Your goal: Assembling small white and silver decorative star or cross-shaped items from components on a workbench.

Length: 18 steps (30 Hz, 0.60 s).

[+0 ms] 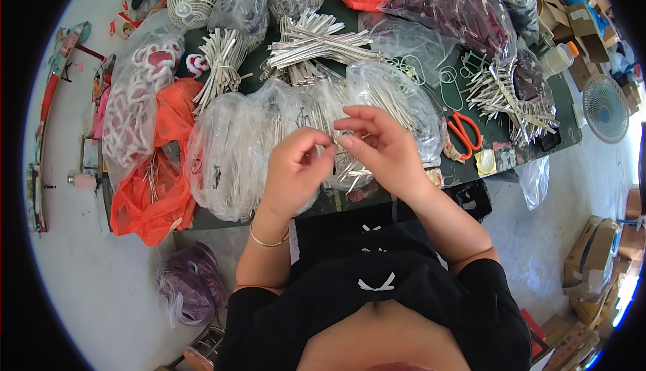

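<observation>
My left hand [296, 170] is curled, its fingers bent in toward the thumb. Whatever it may pinch is too small or hidden to make out. Close beside it, my right hand [385, 150] has its fingers loosely stretched and the thumb apart, with nothing plain between them. The fingertips of both hands nearly meet. Below and behind them lie clear plastic bags [225, 149] full of thin silvery strips. Another clear bag of strips [383, 92] lies just beyond my right hand. Farther back, loose bundles of silvery strips [316, 48] are piled crosswise on the dark green table [262, 68].
Orange-handled scissors [465, 135] lie right of my hands, near a spread bundle of strips [515, 105]. Red plastic bags [151, 196] hang at the left table edge, below a bag of white-and-red fuzzy pieces [138, 102]. A small fan [195, 1] stands back left. Cardboard boxes [592, 256] sit on the right floor.
</observation>
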Each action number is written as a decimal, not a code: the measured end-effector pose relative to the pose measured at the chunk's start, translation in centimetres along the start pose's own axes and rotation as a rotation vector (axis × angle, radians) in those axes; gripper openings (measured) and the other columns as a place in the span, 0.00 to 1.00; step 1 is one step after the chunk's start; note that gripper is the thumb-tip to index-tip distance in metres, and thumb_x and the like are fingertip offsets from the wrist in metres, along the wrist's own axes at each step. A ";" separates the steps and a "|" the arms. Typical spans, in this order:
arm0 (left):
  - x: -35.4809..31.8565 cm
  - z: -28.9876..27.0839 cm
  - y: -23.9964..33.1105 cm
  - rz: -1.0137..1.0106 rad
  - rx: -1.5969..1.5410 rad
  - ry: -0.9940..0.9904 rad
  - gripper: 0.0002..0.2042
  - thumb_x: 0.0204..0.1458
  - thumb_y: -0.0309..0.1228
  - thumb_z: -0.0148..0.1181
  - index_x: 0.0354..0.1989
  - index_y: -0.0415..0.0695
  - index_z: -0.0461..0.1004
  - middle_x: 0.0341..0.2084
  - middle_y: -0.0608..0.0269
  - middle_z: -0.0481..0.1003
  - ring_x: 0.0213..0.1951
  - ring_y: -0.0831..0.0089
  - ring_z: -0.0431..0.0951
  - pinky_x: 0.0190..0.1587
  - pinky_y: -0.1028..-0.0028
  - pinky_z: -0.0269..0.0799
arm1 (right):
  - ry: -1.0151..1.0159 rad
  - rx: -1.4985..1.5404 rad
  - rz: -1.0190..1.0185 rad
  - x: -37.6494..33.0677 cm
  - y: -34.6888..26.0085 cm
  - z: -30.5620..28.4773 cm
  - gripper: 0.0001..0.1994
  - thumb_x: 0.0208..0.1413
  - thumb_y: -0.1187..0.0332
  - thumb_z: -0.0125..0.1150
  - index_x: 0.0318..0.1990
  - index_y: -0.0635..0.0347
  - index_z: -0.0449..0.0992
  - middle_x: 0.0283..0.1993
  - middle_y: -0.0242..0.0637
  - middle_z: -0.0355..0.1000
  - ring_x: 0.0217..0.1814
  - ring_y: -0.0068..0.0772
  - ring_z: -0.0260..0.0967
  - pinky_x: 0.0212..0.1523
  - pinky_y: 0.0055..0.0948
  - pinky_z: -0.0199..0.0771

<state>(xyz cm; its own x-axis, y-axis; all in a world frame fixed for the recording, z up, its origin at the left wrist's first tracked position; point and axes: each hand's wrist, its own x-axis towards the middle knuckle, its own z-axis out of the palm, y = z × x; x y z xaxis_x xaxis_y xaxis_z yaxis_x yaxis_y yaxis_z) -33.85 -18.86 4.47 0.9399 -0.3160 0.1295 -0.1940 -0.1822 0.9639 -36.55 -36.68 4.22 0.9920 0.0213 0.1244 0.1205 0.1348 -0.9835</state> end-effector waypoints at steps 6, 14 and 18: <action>-1.0 0.5 2.4 0.007 0.130 -0.111 0.02 0.53 0.22 0.57 0.32 0.37 0.74 0.22 0.70 0.72 0.25 0.85 0.67 0.28 0.83 0.60 | 0.113 0.540 0.116 0.6 -0.4 -1.2 0.11 0.58 0.75 0.58 0.47 0.66 0.70 0.43 0.41 0.76 0.36 0.20 0.71 0.39 0.18 0.71; -1.8 1.0 0.3 0.154 -0.189 0.341 0.05 0.56 0.20 0.55 0.40 0.35 0.73 0.34 0.60 0.76 0.35 0.76 0.76 0.40 0.79 0.70 | 0.094 0.861 0.234 -2.4 1.0 -0.6 0.09 0.63 0.70 0.51 0.44 0.65 0.73 0.43 0.45 0.76 0.38 0.25 0.75 0.41 0.21 0.77; -1.2 1.3 0.7 -0.106 -0.971 0.491 0.05 0.57 0.22 0.54 0.40 0.38 0.73 0.34 0.58 0.77 0.38 0.73 0.78 0.37 0.79 0.73 | -0.066 0.921 0.290 -3.6 1.7 -0.2 0.10 0.63 0.69 0.50 0.45 0.65 0.74 0.45 0.47 0.75 0.41 0.27 0.76 0.43 0.22 0.78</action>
<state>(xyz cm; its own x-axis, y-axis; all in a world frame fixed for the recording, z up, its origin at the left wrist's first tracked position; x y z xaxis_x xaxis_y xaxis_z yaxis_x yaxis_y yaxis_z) -35.51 -19.77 4.73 0.9902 0.1034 -0.0943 -0.0038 0.6936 0.7204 -39.88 -36.77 2.13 0.9710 0.2278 -0.0723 -0.2334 0.8387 -0.4920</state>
